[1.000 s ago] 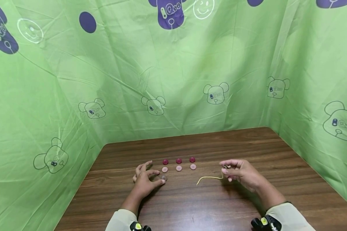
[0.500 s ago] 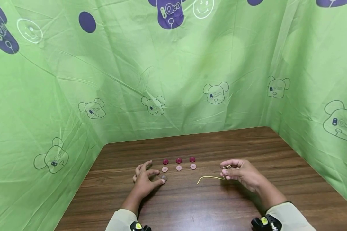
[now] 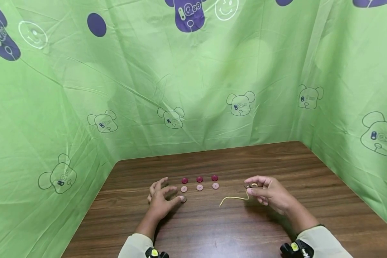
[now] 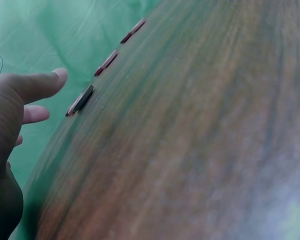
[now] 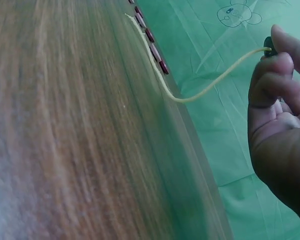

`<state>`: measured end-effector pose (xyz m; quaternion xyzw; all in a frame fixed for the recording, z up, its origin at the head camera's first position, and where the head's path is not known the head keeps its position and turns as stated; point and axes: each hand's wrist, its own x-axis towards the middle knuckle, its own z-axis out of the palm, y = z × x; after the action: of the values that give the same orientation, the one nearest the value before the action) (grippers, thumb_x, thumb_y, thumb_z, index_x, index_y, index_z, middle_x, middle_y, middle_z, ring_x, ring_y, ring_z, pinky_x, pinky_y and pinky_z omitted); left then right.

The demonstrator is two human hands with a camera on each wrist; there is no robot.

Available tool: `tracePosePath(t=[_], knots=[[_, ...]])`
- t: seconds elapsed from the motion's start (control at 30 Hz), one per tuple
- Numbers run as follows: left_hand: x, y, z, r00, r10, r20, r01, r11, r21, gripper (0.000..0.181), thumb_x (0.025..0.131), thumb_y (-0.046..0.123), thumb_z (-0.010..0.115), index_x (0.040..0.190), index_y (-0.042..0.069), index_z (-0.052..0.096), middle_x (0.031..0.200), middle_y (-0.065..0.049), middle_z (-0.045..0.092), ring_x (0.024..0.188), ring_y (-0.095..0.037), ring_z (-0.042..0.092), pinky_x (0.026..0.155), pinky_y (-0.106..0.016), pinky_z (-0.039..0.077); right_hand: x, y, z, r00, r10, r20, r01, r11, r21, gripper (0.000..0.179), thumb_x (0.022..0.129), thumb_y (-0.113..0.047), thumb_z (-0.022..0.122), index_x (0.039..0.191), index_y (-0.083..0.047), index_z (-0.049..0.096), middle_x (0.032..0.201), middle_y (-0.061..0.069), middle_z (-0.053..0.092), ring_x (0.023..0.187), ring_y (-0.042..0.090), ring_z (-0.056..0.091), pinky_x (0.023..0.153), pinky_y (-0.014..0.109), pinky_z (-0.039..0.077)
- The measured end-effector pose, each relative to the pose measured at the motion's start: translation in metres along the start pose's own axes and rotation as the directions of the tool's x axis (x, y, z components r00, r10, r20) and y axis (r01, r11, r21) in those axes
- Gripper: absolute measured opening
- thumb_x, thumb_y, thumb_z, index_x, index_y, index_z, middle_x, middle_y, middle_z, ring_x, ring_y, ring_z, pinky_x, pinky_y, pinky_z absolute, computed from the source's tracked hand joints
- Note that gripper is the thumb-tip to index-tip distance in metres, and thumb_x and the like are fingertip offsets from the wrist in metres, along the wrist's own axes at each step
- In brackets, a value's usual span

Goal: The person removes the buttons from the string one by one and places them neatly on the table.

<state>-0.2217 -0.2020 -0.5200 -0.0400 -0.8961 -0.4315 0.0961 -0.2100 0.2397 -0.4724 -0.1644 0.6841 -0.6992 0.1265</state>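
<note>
A dark grey-brown button [image 4: 83,98] lies flat on the wooden table, below the rows. My left hand [image 3: 161,203] hovers beside it with fingers spread; in the left wrist view the thumb [image 4: 45,84] is apart from the button. At the right, my right hand [image 3: 272,195] pinches a dark button [image 5: 268,46] between thumb and index finger, raised above the table. A yellow cord [image 5: 210,87] runs from that button down to the tabletop, its loose end trailing toward the middle. Part of the held button is hidden by the fingers.
Three dark red buttons [image 3: 199,179] form a row at the back of the wooden table [image 3: 200,229]. In front of them sit three pink buttons [image 3: 199,187]. Green printed cloth [image 3: 200,71] hangs behind the table and at both sides.
My left index finger and thumb have spread wider, and the thumb now overlaps the button in the head view. My right fingers have shifted the held button slightly; the cord's loose end stays put.
</note>
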Motion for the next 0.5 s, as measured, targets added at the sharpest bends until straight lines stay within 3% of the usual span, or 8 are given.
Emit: tracePosePath(t=[0.23, 0.5], knots=[[-0.001, 0.005, 0.003, 0.999, 0.019, -0.036, -0.019, 1.000, -0.009, 0.041, 0.085, 0.034, 0.096, 0.115, 0.010, 0.082, 0.172, -0.011, 0.040, 0.162, -0.046, 0.012, 0.119, -0.077, 0.007, 0.000, -0.001, 0.003, 0.999, 0.012, -0.052, -0.015, 0.999, -0.047, 0.030, 0.097, -0.004, 0.078, 0.116, -0.027, 0.080, 0.079, -0.008, 0.062, 0.057, 0.002, 0.049, 0.051, 0.016, 0.039], [-0.001, 0.022, 0.006, 0.997, 0.067, -0.048, -0.069, 0.997, -0.043, 0.041, 0.085, 0.034, 0.096, 0.116, 0.011, 0.083, 0.171, -0.009, 0.041, 0.162, -0.042, 0.012, 0.120, -0.077, 0.006, 0.001, 0.001, 0.004, 1.000, 0.013, -0.026, -0.014, 0.999, -0.034, 0.027, 0.100, -0.004, 0.075, 0.119, -0.022, 0.080, 0.078, -0.012, 0.059, 0.058, 0.001, 0.047, 0.054, 0.017, 0.039]])
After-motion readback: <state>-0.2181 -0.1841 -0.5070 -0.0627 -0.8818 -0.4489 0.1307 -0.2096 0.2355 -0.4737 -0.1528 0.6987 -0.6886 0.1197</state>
